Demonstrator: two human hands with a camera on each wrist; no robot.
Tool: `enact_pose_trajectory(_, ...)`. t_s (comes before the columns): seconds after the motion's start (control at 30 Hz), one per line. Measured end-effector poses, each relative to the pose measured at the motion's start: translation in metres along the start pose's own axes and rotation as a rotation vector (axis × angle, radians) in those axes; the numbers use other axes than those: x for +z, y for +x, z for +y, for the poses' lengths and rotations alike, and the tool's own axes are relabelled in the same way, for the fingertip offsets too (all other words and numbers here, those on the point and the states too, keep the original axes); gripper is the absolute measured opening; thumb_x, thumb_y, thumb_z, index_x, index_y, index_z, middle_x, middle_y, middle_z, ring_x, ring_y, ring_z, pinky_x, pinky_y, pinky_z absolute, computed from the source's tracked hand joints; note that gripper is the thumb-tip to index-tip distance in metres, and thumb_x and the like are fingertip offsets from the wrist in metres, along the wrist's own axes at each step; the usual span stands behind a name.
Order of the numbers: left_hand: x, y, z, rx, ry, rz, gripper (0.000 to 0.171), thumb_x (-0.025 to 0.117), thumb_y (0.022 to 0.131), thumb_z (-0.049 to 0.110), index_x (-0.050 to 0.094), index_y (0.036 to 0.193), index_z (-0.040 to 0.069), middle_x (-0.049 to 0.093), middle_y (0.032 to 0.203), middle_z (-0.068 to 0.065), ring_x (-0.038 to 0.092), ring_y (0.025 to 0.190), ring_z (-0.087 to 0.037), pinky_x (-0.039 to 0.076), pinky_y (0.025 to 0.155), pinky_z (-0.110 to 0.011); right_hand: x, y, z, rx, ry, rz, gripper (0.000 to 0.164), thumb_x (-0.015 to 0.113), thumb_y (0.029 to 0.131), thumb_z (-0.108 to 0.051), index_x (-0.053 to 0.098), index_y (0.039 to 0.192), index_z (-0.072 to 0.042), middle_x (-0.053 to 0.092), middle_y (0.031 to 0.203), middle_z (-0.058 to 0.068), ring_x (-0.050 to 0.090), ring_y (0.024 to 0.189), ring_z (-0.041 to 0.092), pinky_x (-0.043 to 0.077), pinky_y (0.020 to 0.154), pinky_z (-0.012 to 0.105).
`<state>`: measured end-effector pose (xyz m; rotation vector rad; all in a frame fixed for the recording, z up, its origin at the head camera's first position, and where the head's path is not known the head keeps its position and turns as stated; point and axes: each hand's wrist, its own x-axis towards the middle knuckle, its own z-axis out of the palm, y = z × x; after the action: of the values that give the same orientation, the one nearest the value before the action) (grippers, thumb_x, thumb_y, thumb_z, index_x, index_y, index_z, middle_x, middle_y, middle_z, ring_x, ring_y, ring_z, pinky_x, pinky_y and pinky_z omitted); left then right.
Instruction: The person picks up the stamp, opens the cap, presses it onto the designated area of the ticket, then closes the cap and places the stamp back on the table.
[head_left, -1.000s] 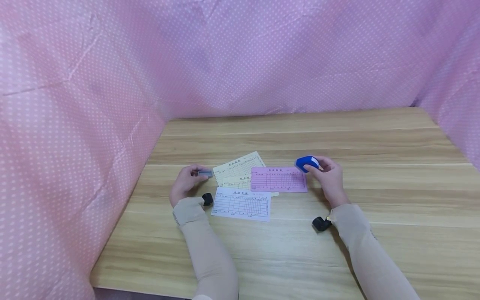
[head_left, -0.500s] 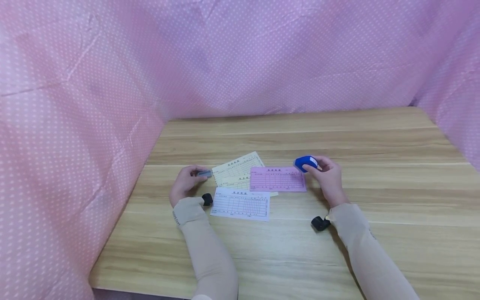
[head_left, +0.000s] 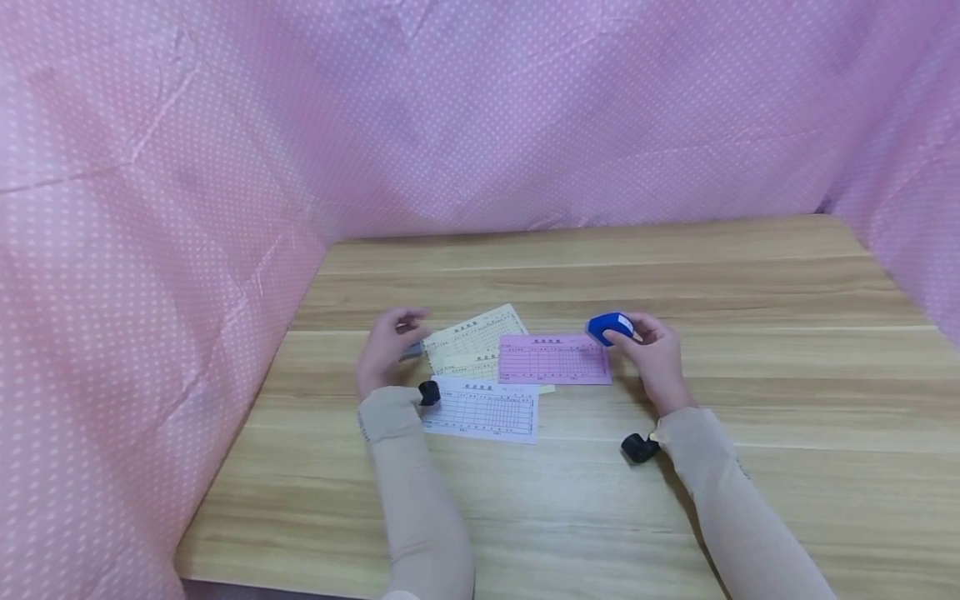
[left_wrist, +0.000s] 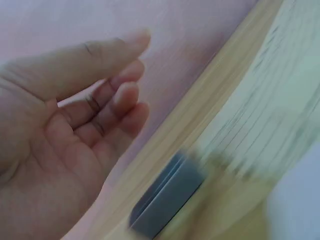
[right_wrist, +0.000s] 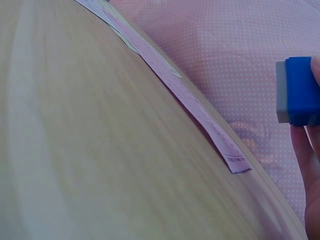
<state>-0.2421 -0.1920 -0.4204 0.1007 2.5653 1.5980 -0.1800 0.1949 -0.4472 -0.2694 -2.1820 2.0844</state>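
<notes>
My left hand (head_left: 386, 350) hovers with loosely bent fingers and holds nothing. Below it a small grey cap (left_wrist: 167, 195) lies on the wooden table, beside the edge of a pale yellow receipt slip (head_left: 480, 331); the hand partly hides the cap in the head view. My right hand (head_left: 662, 367) pinches a blue stamp (head_left: 609, 329) between thumb and fingers. That stamp, with a grey face (right_wrist: 282, 92) on one side, is held up near the right end of a pink receipt slip (head_left: 555, 360). A white receipt slip (head_left: 480, 410) lies nearest to me.
Another yellow slip (head_left: 468, 367) lies partly under the pink and white ones. Black wrist cameras (head_left: 639, 448) stick out from both sleeves. Pink dotted cloth (head_left: 525, 125) hangs behind and beside the table (head_left: 570, 517).
My left hand has let go of the grey cap and lifted slightly up and to the right. The right hand with the blue stamp has stayed almost still.
</notes>
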Motion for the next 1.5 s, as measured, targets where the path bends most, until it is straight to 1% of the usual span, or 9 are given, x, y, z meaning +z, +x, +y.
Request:
enact_pose_trajectory(0.17, 0.03, 0.013, 0.025, 0.093, 0.002, -0.144, 0.043, 0.066, 0.089, 0.005, 0.055, 0.13, -0.001, 0.055, 0.133, -0.02, 0.05, 0.126, -0.032, 0.038, 0.11, -0.046, 0.0, -0.001, -0.001, -0.007, 0.001, -0.011, 0.023, 0.076, 0.084, -0.027, 0.065, 0.104, -0.023, 0.064, 0.102, -0.02, 0.06, 0.099, 0.0, 0.051, 0.08, 0.01)
enact_pose_trajectory(0.37, 0.077, 0.027, 0.058, 0.219, 0.125, -0.324, 0.038, 0.069, 0.088, 0.01, 0.06, 0.125, 0.007, 0.061, 0.131, -0.008, 0.05, 0.131, -0.025, 0.034, 0.115, -0.042, 0.001, -0.001, 0.0, -0.003, -0.001, -0.009, 0.023, 0.077, 0.083, -0.027, 0.065, 0.103, -0.023, 0.065, 0.1, -0.021, 0.06, 0.098, -0.001, 0.051, 0.08, 0.009)
enact_pose_trajectory(0.53, 0.111, 0.031, 0.069, 0.314, 0.217, -0.448, 0.038, 0.069, 0.089, 0.012, 0.061, 0.126, 0.008, 0.062, 0.132, -0.005, 0.051, 0.131, -0.022, 0.035, 0.115, -0.038, 0.003, -0.001, -0.001, 0.021, -0.013, -0.002, 0.025, 0.077, 0.083, -0.029, 0.065, 0.104, -0.022, 0.065, 0.099, -0.022, 0.059, 0.1, -0.001, 0.05, 0.08, 0.009)
enact_pose_trajectory(0.67, 0.125, 0.028, 0.069, 0.34, 0.261, -0.528, 0.038, 0.066, 0.092, 0.014, 0.06, 0.129, 0.011, 0.061, 0.134, -0.004, 0.052, 0.13, -0.02, 0.038, 0.112, -0.037, 0.004, -0.001, -0.001, 0.043, -0.025, 0.012, 0.027, 0.077, 0.083, -0.031, 0.065, 0.105, -0.022, 0.064, 0.1, -0.021, 0.058, 0.102, -0.001, 0.049, 0.081, 0.008)
enact_pose_trajectory(0.8, 0.13, 0.023, 0.069, 0.325, 0.276, -0.575, 0.037, 0.065, 0.092, 0.014, 0.06, 0.129, 0.013, 0.061, 0.134, -0.002, 0.05, 0.132, -0.018, 0.038, 0.112, -0.036, 0.003, -0.001, -0.001, 0.045, -0.02, 0.015, 0.029, 0.077, 0.082, -0.032, 0.065, 0.106, -0.021, 0.064, 0.1, -0.021, 0.058, 0.102, 0.0, 0.048, 0.082, 0.008)
enact_pose_trajectory(0.93, 0.129, 0.017, 0.069, 0.354, 0.293, -0.594, 0.037, 0.065, 0.092, 0.012, 0.061, 0.129, 0.013, 0.06, 0.136, -0.002, 0.049, 0.133, -0.019, 0.036, 0.114, -0.036, 0.002, -0.001, 0.0, 0.042, -0.021, 0.009, 0.028, 0.077, 0.083, -0.032, 0.065, 0.106, -0.022, 0.064, 0.1, -0.021, 0.059, 0.101, 0.0, 0.048, 0.082, 0.008)
enact_pose_trajectory(1.1, 0.127, 0.013, 0.069, 0.369, 0.31, -0.593, 0.037, 0.065, 0.092, 0.014, 0.061, 0.129, 0.013, 0.059, 0.137, -0.002, 0.049, 0.133, -0.019, 0.038, 0.112, -0.035, 0.001, 0.0, 0.003, 0.034, -0.035, -0.007, 0.032, 0.076, 0.083, -0.034, 0.065, 0.109, -0.02, 0.064, 0.102, -0.02, 0.059, 0.102, 0.0, 0.047, 0.083, 0.008)
enact_pose_trajectory(1.3, 0.125, 0.011, 0.073, 0.418, 0.276, -0.593, 0.036, 0.064, 0.094, 0.021, 0.061, 0.129, 0.015, 0.061, 0.134, 0.002, 0.052, 0.13, -0.015, 0.04, 0.111, -0.035, 0.001, 0.0, 0.004, 0.035, -0.045, -0.026, 0.038, 0.075, 0.084, -0.036, 0.064, 0.115, -0.017, 0.063, 0.106, -0.019, 0.058, 0.105, 0.0, 0.045, 0.085, 0.008)
enact_pose_trajectory(1.5, 0.114, 0.007, 0.082, 0.447, 0.301, -0.57, 0.037, 0.065, 0.093, 0.025, 0.062, 0.129, 0.015, 0.062, 0.134, 0.001, 0.052, 0.13, -0.014, 0.039, 0.111, -0.035, 0.002, 0.002, 0.003, 0.06, -0.057, -0.031, 0.041, 0.075, 0.083, -0.041, 0.064, 0.115, -0.019, 0.063, 0.108, -0.017, 0.057, 0.106, 0.002, 0.045, 0.086, 0.008)
